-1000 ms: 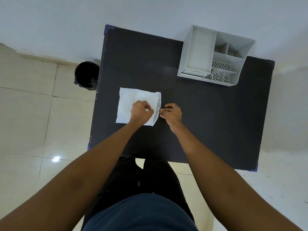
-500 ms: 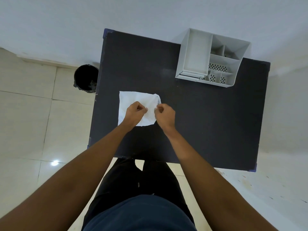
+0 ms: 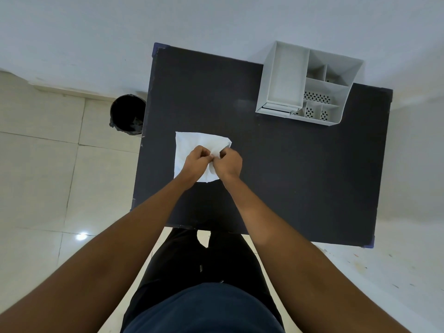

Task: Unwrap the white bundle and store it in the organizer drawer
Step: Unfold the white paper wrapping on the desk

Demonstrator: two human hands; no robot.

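Pinching the white bundle point(image 3: 197, 143) at its middle, the left hand point(image 3: 195, 161) and right hand point(image 3: 228, 162) sit knuckle to knuckle, fingers closed on the paper. Bundle lies partly spread on the black table point(image 3: 288, 176), left of centre. White organizer point(image 3: 305, 85) stands at the far right corner, well apart.

Table point(image 3: 300, 183): set against the wall. Desk organizer point(image 3: 310, 85): on the table's far right corner. Tissue sheet point(image 3: 199, 143): flat on the table, left of centre, near and left of the organizer. Both hands meet over the sheet's near right part. Bin point(image 3: 127, 114): on the floor, just left of the table's far edge.
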